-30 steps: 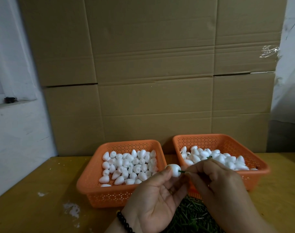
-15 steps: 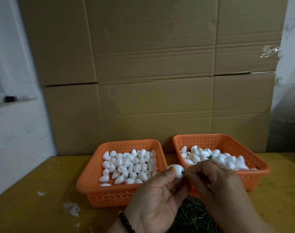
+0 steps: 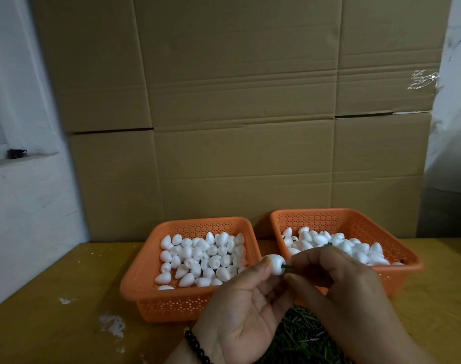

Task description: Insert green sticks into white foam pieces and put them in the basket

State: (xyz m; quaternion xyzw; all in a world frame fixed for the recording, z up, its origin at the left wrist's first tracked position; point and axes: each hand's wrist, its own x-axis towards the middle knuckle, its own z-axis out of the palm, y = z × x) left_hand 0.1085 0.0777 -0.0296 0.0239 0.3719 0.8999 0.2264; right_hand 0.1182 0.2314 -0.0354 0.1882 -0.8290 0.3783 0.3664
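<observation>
Cardboard wall (image 3: 237, 114) behind yellow table (image 3: 53, 298); two orange baskets, left basket (image 3: 135, 285) of plain foam pieces, right basket (image 3: 413, 261) of stuck ones; green stick pile (image 3: 300, 334) under hands; left hand (image 3: 240, 316) pinches white foam piece (image 3: 272, 265) above left basket's near corner; right hand (image 3: 339, 279) pinches green stick (image 3: 288, 268) entering it; foam likely light, crushable, so hold by its sides, gently; stick thin, grip near tip.

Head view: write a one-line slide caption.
Left hand holds a white foam piece while the right hand pushes in a green stick before two orange baskets.
</observation>
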